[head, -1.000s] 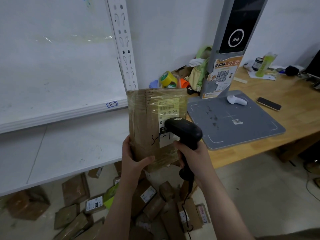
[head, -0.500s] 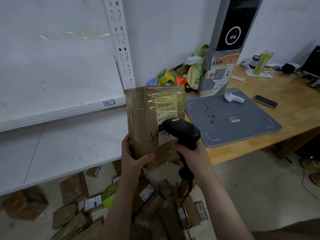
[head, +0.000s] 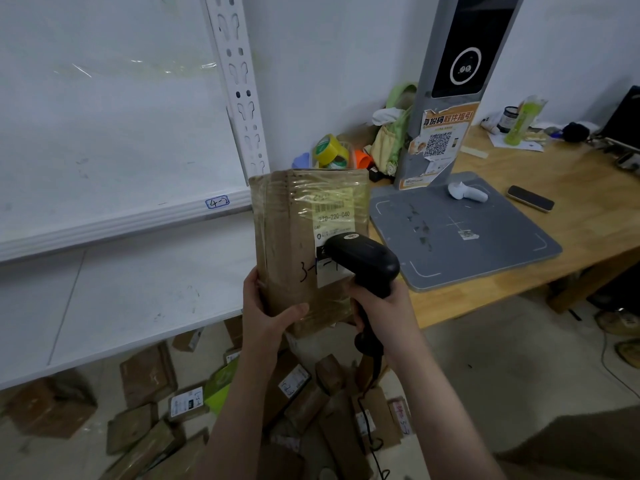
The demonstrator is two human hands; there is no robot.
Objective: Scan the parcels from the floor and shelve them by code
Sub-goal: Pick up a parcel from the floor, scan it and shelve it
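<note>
Grips the taped cardboard parcel (head: 291, 237) low down in the left hand (head: 268, 318), thumb pressed across its front, holding it upright just off the right end of the white shelf (head: 138, 289) and above the loose parcels (head: 149, 372) on the floor under that shelf. Wraps the right hand (head: 382, 308) round the handle of the black barcode scanner (head: 363, 259), with its head almost against the shipping label (head: 334, 213) and covering the lower part. Risks, likely, a failed read from glare off the glossy tape or from so close a nose, and a slip of the parcel from a one-handed hold near its bottom.
</note>
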